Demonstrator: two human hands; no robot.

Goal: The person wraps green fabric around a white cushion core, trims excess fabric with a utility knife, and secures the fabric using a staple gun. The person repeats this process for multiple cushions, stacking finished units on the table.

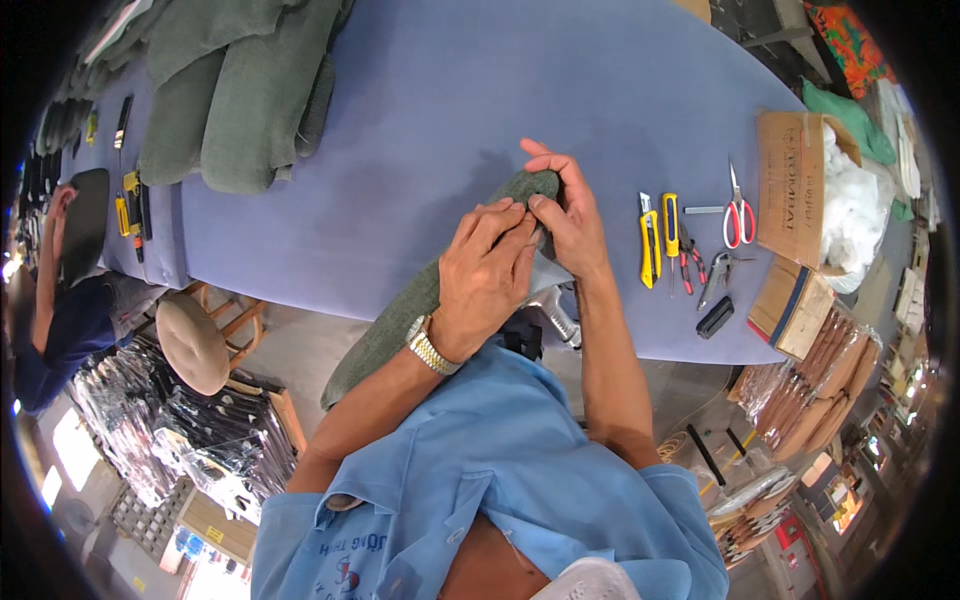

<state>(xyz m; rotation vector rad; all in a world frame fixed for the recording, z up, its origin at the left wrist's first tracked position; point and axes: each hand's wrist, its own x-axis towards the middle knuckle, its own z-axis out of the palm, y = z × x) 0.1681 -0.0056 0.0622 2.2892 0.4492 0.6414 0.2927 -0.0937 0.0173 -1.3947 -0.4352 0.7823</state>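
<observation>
On the big purple table (450,90), near its front edge, lies a long green cloth piece (400,320) that hangs off toward you. Your left hand (487,275) and your right hand (570,215) pinch its top end, fingers shut on it. Yellow knives (655,240) and red scissors (738,210) lie to the right.

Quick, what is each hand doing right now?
Left hand: closed, pinching the long grey-green fabric piece.
Right hand: closed, pinching the same piece near its tip.

Cloth strip (420,300) on table (450,100) w/ knives (650,240), scissors (738,205), box (795,185) to its right.
</observation>
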